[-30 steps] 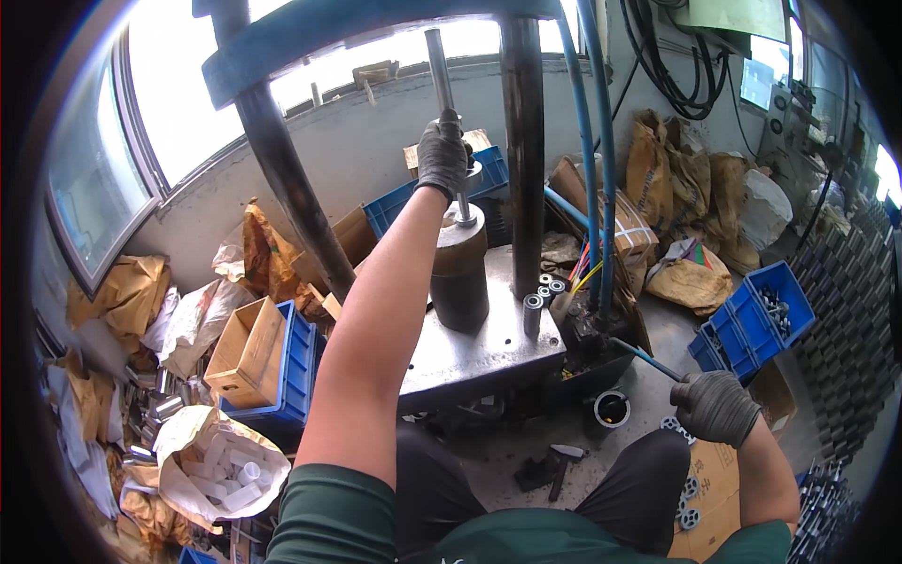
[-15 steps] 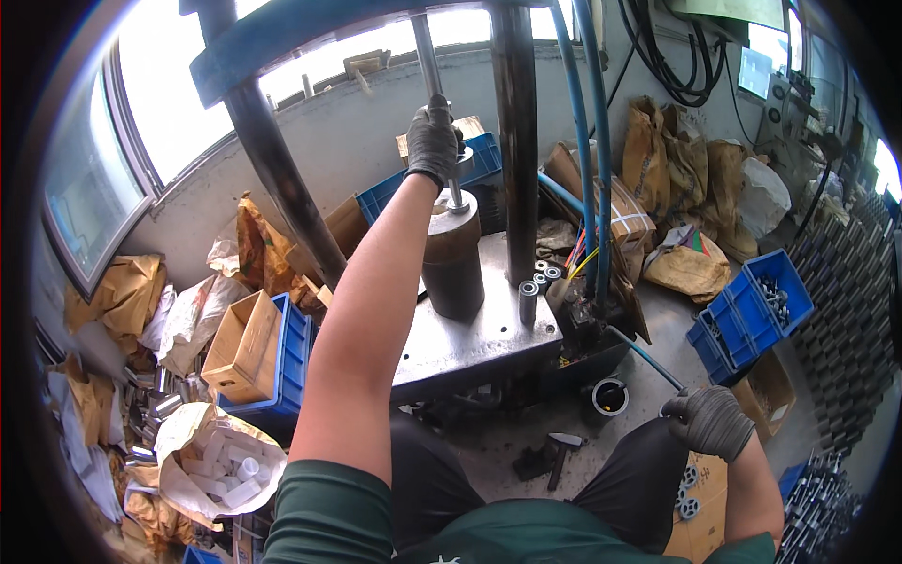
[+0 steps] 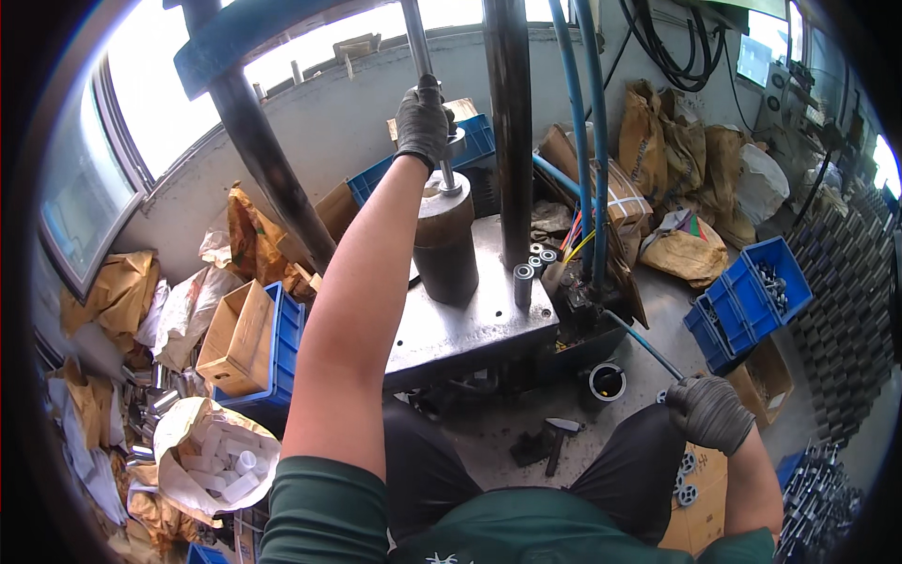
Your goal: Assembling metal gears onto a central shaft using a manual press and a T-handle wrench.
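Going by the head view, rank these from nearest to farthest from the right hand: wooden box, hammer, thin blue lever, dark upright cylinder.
1. Thin blue lever: gripped by the right hand.
2. Hammer: on the floor, left of that hand.
3. Dark upright cylinder: ahead and leftward, on the metal plate.
4. Wooden box: far left.

Cyl. (image 3: pixel 445 268) on plate (image 3: pixel 470 326); box (image 3: pixel 246 340) to L, bins (image 3: pixel 742 315) to R.
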The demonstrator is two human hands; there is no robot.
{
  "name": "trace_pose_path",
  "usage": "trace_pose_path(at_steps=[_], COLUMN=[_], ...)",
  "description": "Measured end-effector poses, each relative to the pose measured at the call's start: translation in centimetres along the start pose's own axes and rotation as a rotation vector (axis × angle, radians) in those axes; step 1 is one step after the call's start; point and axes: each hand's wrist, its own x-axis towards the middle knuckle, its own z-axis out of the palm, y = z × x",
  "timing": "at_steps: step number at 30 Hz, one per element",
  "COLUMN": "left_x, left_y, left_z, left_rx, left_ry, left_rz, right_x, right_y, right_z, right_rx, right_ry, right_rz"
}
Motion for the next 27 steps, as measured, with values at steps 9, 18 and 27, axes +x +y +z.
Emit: trace_pose_path(at_steps=[9,18,27], left_x=[-0.6,-0.2,-0.1], left_y=[0.0,-0.5,-0.2], left_z=[0.1,0.5,0.4], left_rx=[0.021,0.084,0.050], left_ry=[-0.019,-0.040,-0.058], left_rz=[0.029,-0.013,-0.023], right_x=[0.5,15.1,8.1], right_y=[0.5,2.4,2.6], right_z=[-0.1,-9.2,-5.5], right_rx=[-0.039,0.096,-0.054], right_ry=[-0.041,1.040,0.592], right_rz=[-0.101,-0.094,0.049])
